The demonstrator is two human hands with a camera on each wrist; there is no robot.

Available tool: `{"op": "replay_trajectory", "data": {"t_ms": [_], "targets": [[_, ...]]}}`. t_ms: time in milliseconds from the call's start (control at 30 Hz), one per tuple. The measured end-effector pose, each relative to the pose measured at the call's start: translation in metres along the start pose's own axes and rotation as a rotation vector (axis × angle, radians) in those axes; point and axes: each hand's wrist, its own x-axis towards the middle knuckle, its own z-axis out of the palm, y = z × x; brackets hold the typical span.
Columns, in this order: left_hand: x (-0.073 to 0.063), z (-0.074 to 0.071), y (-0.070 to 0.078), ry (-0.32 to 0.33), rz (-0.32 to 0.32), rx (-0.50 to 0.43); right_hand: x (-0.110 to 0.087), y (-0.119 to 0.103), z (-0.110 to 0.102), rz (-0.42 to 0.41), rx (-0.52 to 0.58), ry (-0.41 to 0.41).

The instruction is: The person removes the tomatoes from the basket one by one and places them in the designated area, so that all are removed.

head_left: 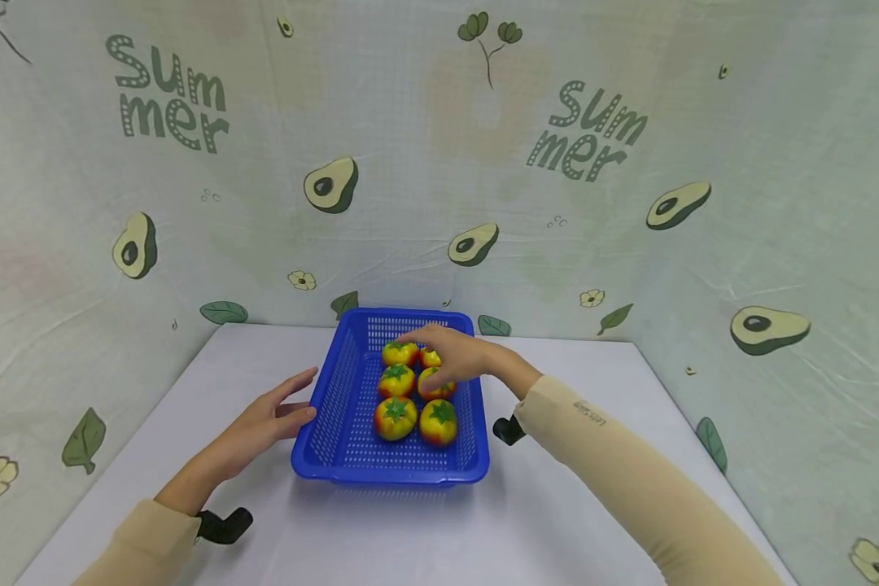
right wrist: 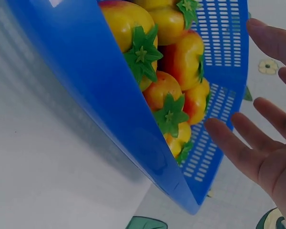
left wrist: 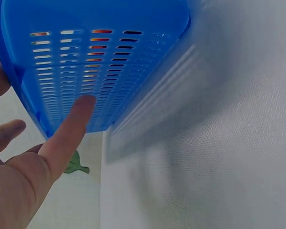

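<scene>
A blue plastic basket [head_left: 395, 476] with slotted walls stands on the table. Inside, toward its right side, several yellow-and-red fruits [head_left: 395, 418] with green star-shaped leafy tops sit in two columns. My right hand [head_left: 450, 356] hovers over the far fruits with fingers spread and nothing in its grasp, partly hiding those beneath. In the right wrist view, its fingers [right wrist: 238, 148] extend over the basket beside the fruits [right wrist: 183, 59]. My left hand [head_left: 267, 423] is at the basket's left rim, fingers loosely extended; the left wrist view shows a finger [left wrist: 71, 126] against the slotted wall [left wrist: 76, 62].
The white table [head_left: 557, 521] reaches a cloth backdrop [head_left: 410, 122] printed with avocados, leaves and lettering, which rises behind and along both sides. A black wrist mount [head_left: 223, 526] sticks out from the left sleeve, another black mount [head_left: 509, 430] from the right.
</scene>
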Motion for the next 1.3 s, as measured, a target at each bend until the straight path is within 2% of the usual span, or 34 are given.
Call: {"op": "replay_trajectory", "data": {"t_ms": [400, 633, 1033, 1300], "targets": [[0.001, -0.001, -0.002, -0.077, 0.019, -0.048, 0.01, -0.001, 0.015, -0.023, 0.053, -0.036], [0.001, 0.001, -0.002, -0.073, -0.019, -0.067, 0.014, -0.002, 0.02, -0.049, 0.106, -0.07], [0.004, 0.002, -0.006, -0.064, -0.055, -0.111, 0.022, -0.005, 0.029, -0.039, 0.013, -0.112], [0.004, 0.003, -0.004, -0.076, -0.049, -0.118, 0.027, -0.011, 0.033, -0.039, -0.019, -0.166]]}}
